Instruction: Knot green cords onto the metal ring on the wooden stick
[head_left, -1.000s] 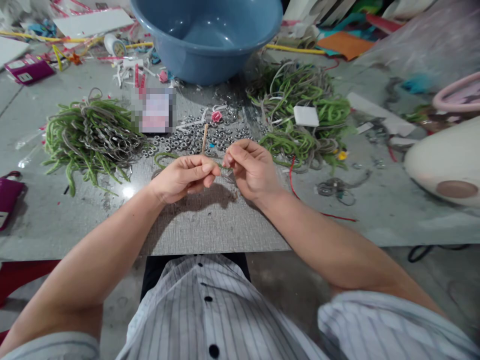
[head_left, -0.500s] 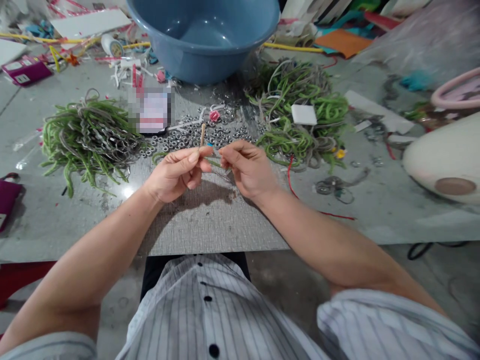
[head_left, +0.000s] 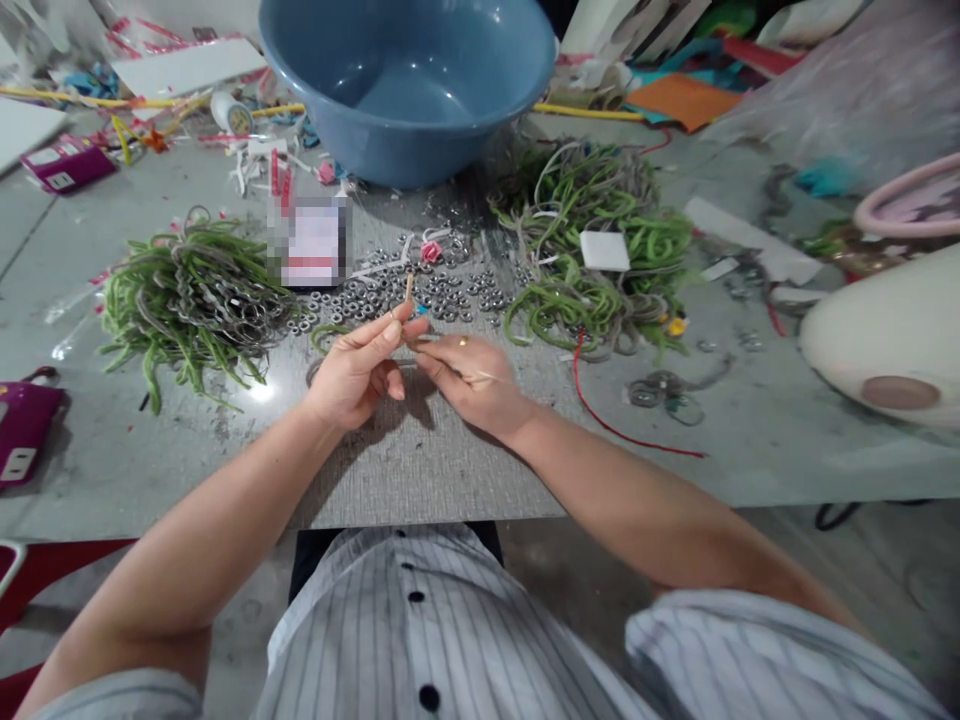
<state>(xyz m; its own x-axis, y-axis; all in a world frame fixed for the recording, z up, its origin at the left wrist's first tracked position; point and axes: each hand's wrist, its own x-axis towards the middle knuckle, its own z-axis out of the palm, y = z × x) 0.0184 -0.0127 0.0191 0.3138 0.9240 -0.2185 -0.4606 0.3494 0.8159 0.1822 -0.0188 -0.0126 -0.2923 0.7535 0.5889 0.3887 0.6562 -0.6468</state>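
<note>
Stick | left hand: fingers pinching it, upright | right hand: just beside, fingers' state unclear

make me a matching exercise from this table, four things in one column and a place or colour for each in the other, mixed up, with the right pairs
1. large basin
2. thin stick
3. white block
4. red cord

A. on a green and grey cord pile
B. in the left hand
C. curving over the tabletop
D. blue

Pairs: 1-D, 2-B, 3-A, 4-C
</note>
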